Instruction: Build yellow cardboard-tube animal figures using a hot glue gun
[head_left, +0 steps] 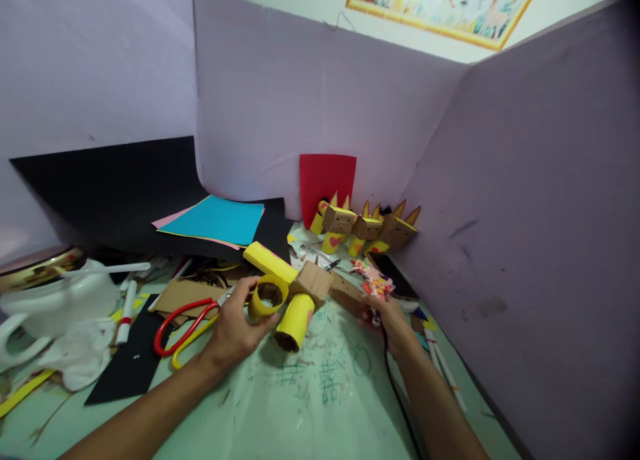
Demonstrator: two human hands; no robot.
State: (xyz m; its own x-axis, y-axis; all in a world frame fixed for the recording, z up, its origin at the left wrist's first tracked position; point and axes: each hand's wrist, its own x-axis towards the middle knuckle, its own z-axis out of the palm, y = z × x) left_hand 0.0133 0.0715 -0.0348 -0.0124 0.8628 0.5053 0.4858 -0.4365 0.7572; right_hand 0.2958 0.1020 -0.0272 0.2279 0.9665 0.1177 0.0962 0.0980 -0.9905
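My left hand (241,323) is closed on a short yellow paper tube (256,307), its open end facing me. Beside it lies a cardboard box (313,283) with a longer yellow tube (297,323) against its front and a yellow piece (267,260) behind it. My right hand (393,321) grips a hot glue gun (374,280) with a colourful pattern, a black cord (395,380) trailing toward me. A flat cardboard piece (347,295) is just left of that hand. Scissors (213,305) with red and yellow handles lie left of my left hand.
Finished cardboard figures (367,230) with horns stand at the back near a red sheet (327,180). Blue paper (217,220) lies on black card (125,193). A white pot (75,300) and a marker (127,313) are at left. Purple panels (320,107) enclose the table.
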